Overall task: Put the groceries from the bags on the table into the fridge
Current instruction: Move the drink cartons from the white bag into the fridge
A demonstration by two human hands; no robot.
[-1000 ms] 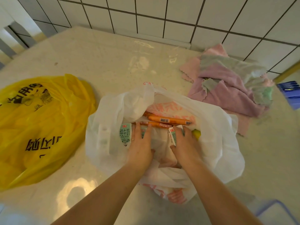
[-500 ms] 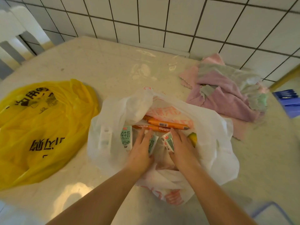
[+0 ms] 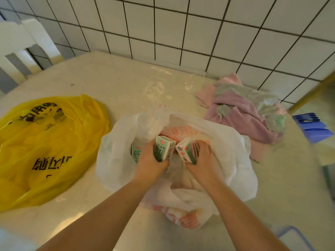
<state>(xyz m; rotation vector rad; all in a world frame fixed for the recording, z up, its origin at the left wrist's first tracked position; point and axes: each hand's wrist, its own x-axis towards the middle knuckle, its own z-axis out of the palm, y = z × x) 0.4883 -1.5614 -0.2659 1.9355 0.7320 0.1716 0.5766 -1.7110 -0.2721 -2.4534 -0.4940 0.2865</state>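
Hands both inside the open white plastic bag (image 3: 233,153) at table (image 3: 112,84) centre. Our left hand (image 3: 151,163) grips a green-and-white milk carton (image 3: 161,148), fingers curled round it, carton tilted up out of the bag mouth. A second milk carton (image 3: 136,153) sits just left of that hand, partly hidden behind it; we cannot tell if the hand touches it. Our right hand (image 3: 203,158) grips another carton (image 3: 187,151), fingers wrapped over its far side, white end with barcode facing us. The two held cartons are just beside each other, nearly touching. Yellow plastic bag (image 3: 45,151) with black print lies flat to the left, well apart. Pink and grey cloths (image 3: 244,109) heaped far right near the tiled wall (image 3: 199,33).
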